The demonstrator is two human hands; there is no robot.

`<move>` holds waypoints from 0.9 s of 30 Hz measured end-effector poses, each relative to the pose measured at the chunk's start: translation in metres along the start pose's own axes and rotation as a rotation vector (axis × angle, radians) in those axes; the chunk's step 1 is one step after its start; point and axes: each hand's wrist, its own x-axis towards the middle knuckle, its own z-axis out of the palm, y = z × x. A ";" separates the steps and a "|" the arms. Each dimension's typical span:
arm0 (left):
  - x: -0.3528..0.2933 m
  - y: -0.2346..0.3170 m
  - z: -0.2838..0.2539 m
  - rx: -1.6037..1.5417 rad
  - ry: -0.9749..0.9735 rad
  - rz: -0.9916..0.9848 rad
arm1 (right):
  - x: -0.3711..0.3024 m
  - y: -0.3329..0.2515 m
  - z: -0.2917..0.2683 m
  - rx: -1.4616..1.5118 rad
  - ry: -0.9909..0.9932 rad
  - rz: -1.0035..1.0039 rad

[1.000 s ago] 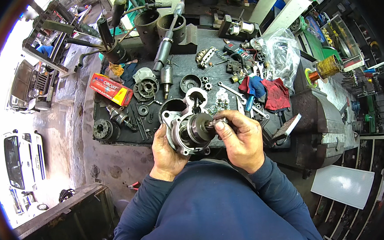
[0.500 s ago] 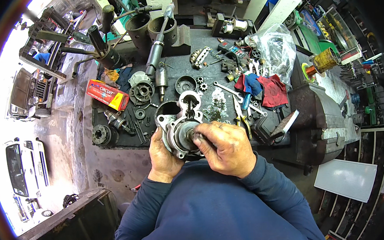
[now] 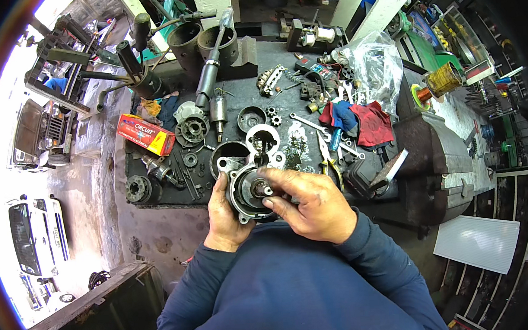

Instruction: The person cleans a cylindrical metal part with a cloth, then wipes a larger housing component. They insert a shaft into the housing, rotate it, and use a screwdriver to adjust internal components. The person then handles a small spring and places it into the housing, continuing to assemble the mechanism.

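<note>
Housing (image 3: 248, 166) in left grip (image 3: 226, 220), lettered red box (image 3: 147, 134)

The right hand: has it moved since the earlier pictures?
Yes, to the left, judged against the yellow-handled pliers lying on the workbench: the right hand hid their handles a second ago and now leaves them in view.

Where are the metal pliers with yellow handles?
In the head view, the metal pliers with yellow handles lie right of centre on the dark workbench, just beyond the bare right hand, beside the blue tool handle.
</note>
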 end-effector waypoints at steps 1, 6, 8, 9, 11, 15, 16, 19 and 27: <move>0.000 0.000 0.000 -0.004 0.032 -0.005 | -0.003 0.000 -0.003 0.037 0.044 0.029; -0.001 -0.001 -0.002 -0.083 0.087 -0.078 | -0.024 0.014 -0.031 0.061 0.161 0.343; 0.000 -0.003 -0.004 -0.139 0.052 -0.115 | -0.032 0.022 -0.031 0.139 0.199 0.620; 0.001 -0.004 -0.005 -0.166 0.031 -0.129 | -0.036 0.025 -0.029 0.156 0.191 0.464; 0.002 -0.009 -0.007 -0.199 0.003 -0.166 | -0.044 0.029 -0.025 0.139 0.159 0.321; 0.002 -0.016 -0.008 -0.199 0.159 -0.129 | -0.052 0.036 -0.024 0.120 0.237 0.356; 0.002 -0.015 -0.008 -0.196 0.176 -0.099 | -0.053 0.039 -0.025 0.165 0.249 0.410; 0.001 -0.013 -0.009 -0.089 0.060 -0.018 | -0.061 0.046 -0.030 0.181 0.212 0.488; 0.000 -0.020 -0.005 -0.122 -0.009 -0.087 | -0.091 0.086 -0.013 0.165 0.076 0.544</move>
